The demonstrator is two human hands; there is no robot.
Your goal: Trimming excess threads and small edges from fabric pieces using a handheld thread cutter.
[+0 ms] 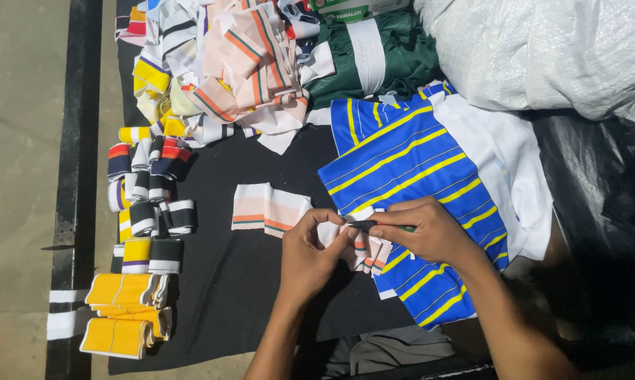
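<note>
Both hands pinch one small folded knit strip point(363, 246), white with peach and dark stripes, near picture centre, slightly toward 5 o'clock. Head view: left hand point(309, 255) has its grip closed on the strip's left end, thumb and fingertips pressed together on the cloth. Right hand point(430, 231) is clamped on the strip's upper edge, and it also holds a thin dark tool point(384, 226) with a greenish part; what kind of tool, I cannot tell. The strip hangs partly over the lower edge of a blue cloth piece with yellow stripes point(402, 158), which lies at 3 o'clock from the hands on the black tabletop point(219, 281). White fabric point(514, 151) sits under the blue piece, further toward 3 o'clock. At 9 o'clock from the left hand, just beside it but apart, lies a flat peach-and-white striped strip point(268, 209). At far 9 o'clock stand rows of folded striped bands point(149, 204), dark, white and yellow; at 8 o'clock, a stack of yellow bands point(124, 313). At 11 o'clock, a loose heap of striped strips point(219, 63). At 12 o'clock, a green bundle point(374, 56); at 1 o'clock, a white sack point(542, 49).
</note>
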